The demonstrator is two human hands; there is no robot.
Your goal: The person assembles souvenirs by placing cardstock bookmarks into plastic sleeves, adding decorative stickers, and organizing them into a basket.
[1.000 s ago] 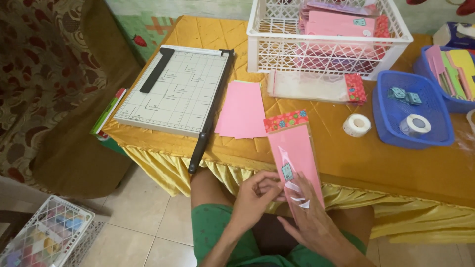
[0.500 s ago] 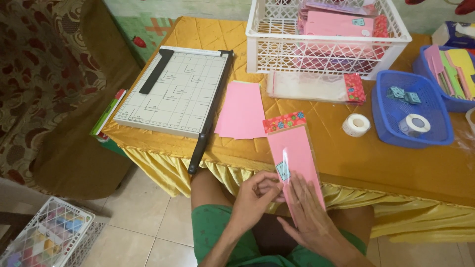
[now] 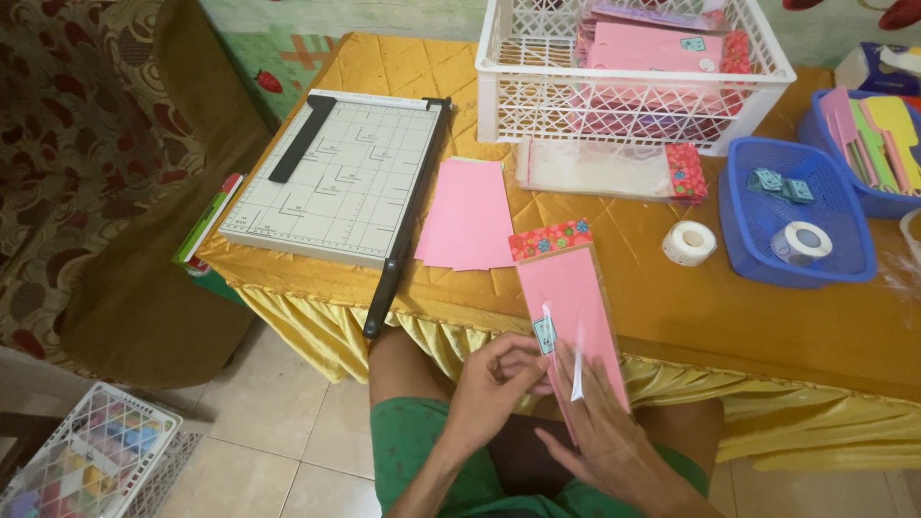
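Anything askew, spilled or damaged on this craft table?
Nothing spilled or damaged. Two things overhang the table: the paper cutter's handle sticks past the front edge, and the pink packet under the left hand and right hand juts off toward the lap.

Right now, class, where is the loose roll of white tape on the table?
In the head view, the roll of white tape stands on the gold tablecloth right of centre, just left of the blue basket and right of the pink packet.
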